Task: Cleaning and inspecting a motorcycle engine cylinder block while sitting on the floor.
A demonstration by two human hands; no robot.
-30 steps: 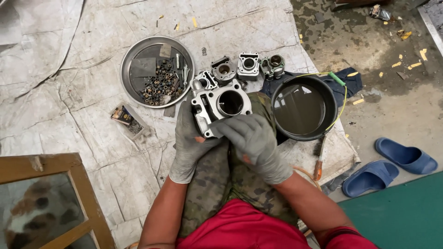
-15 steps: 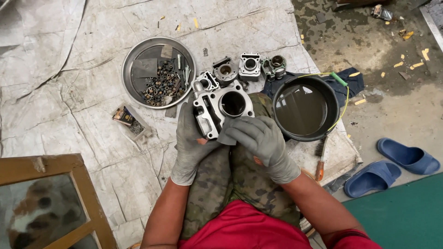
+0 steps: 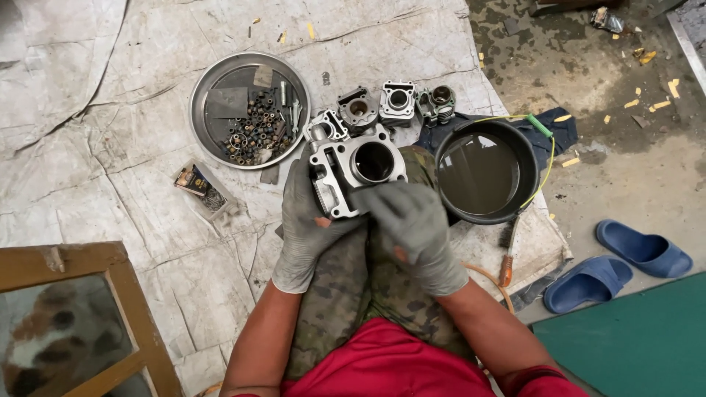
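both hands cradle engine cylinder

left hand gloved, grips engine cylinder block from its left side | right hand gloved, fingers on block's lower right edge | block over camouflage-trousered lap | round metal tray of bolts upper left | black basin of dark liquid right | blue sandals far right
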